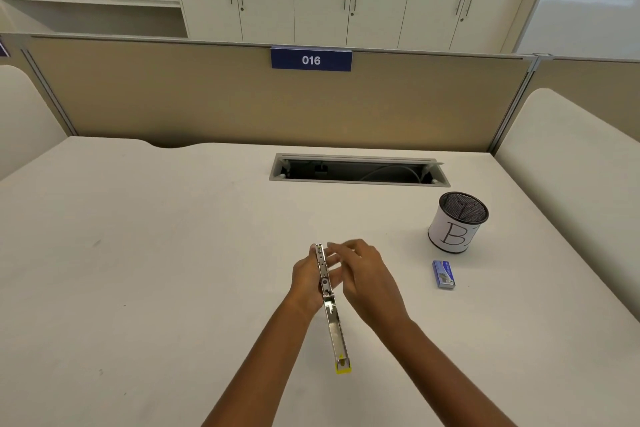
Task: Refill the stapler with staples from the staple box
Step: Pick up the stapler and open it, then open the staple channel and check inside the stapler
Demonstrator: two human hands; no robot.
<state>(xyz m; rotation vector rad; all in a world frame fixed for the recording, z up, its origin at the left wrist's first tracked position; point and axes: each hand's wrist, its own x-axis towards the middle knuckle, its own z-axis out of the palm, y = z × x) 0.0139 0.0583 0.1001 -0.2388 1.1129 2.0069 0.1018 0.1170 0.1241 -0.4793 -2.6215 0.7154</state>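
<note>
Holding the stapler (pixel 328 291) up off the desk (pixel 173 253) near centre, we note the left hand (pixel 306 279) wrapped closed around its far half, fingers curled behind the metal. The stapler is swung open: the bright metal arm runs back toward us at 6 o'clock and ends in a yellow tip. The right hand (pixel 363 276) sits just beside it at 3 o'clock, fingers loosely spread near the top end, gripping nothing that we can see; contact with the metal is too blurred to call.

The staple box (pixel 443 274) lies flat on the desk well out at 3 o'clock, apart from both hands, just on our side of a mesh pen cup (pixel 458 222) marked with a letter.

Risks, as we judge them: the open arm hangs free, so a slack left grip could let it swing shut. The box needs opening with one hand busy; a hasty pull could scatter staples.
</note>
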